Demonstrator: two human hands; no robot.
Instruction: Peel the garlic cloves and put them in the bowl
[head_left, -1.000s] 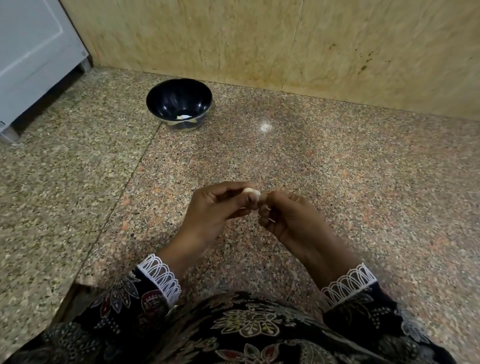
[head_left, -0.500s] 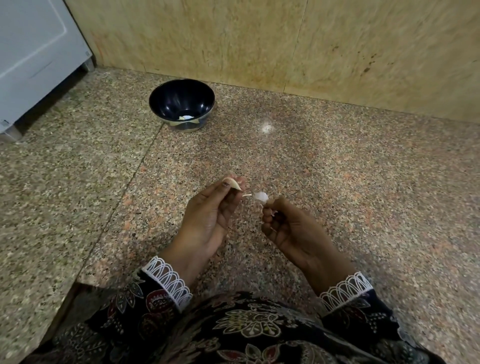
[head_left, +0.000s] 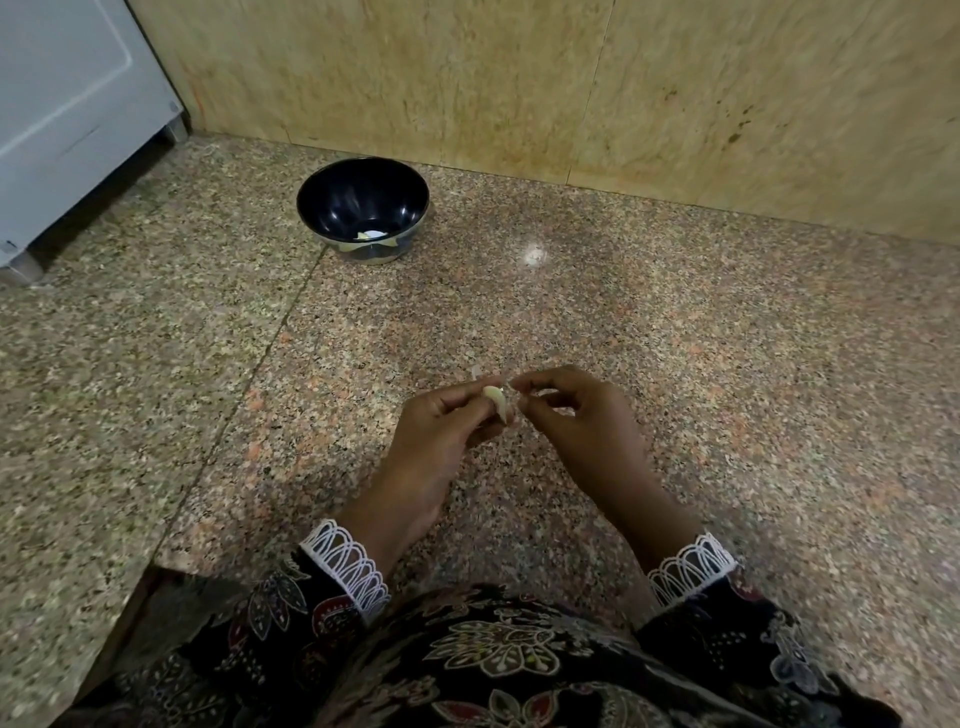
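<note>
My left hand (head_left: 441, 436) pinches a pale garlic clove (head_left: 496, 400) between thumb and fingers, above the granite floor. My right hand (head_left: 576, 421) sits right beside it, fingertips pinched on a thin strip of garlic skin (head_left: 511, 387) at the clove's top. A small flake of skin (head_left: 475, 370) shows just beyond the left fingers. The dark bowl (head_left: 332, 195) stands on the floor further off to the left, near the wall, with a couple of pale peeled cloves (head_left: 371, 235) at its bottom.
Speckled granite floor (head_left: 727, 364) spreads all around. A beige stone wall (head_left: 519, 83) runs along the back. A white cabinet (head_left: 62, 104) stands at the far left. My patterned dark clothing (head_left: 467, 665) fills the bottom of the view.
Half a second ago the hands were apart, the right one holding pulled-off skin. Now they have come together again at the clove.
</note>
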